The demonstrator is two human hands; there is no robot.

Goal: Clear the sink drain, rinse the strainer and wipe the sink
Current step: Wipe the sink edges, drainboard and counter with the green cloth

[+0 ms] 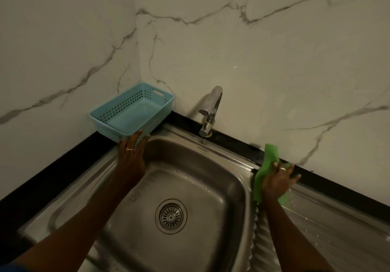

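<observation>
Marble-veined wall behind, dim light, and the steel sink runs off the bottom edge. Strainer sits in the drain. Right hand presses the green cloth onto the back rim, fingers spread, part of the cloth hidden beneath. Left hand, fingers straight, rests on the rim, touching the blue basket.

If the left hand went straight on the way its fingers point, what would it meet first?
The left hand would meet the blue perforated basket almost at once; its fingertips lie at the basket's near wall, though actual contact is unclear.
</observation>
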